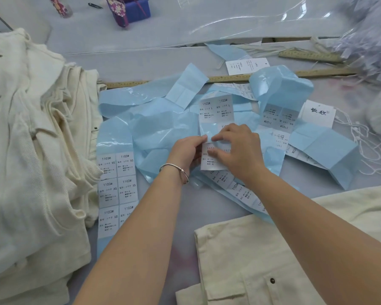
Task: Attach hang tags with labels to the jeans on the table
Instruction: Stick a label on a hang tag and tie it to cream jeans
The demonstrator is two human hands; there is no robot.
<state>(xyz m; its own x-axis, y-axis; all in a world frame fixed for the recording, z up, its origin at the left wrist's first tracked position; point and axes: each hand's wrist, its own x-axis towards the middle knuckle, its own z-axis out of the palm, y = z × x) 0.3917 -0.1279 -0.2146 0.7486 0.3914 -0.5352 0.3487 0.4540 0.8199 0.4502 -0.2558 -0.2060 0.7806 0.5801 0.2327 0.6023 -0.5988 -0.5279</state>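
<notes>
Light-blue backing strips point(161, 128) carrying white size labels lie tangled across the middle of the table. My left hand point(187, 150) and my right hand point(238, 148) meet over one strip, both pinching at a white label point(209, 160) printed 1103#, partly hidden under the fingers. Cream jeans point(262, 256) lie at the front right below my right arm. A white hang tag point(318, 113) with black characters and a string lies at the right.
A pile of cream jeans point(31, 139) fills the left side. A strip of XS labels point(117, 186) lies beside it. Wooden rulers point(229, 78) cross the back of the table. Another white tag point(246, 65) and a heap of pale tags point(370, 36) sit far right.
</notes>
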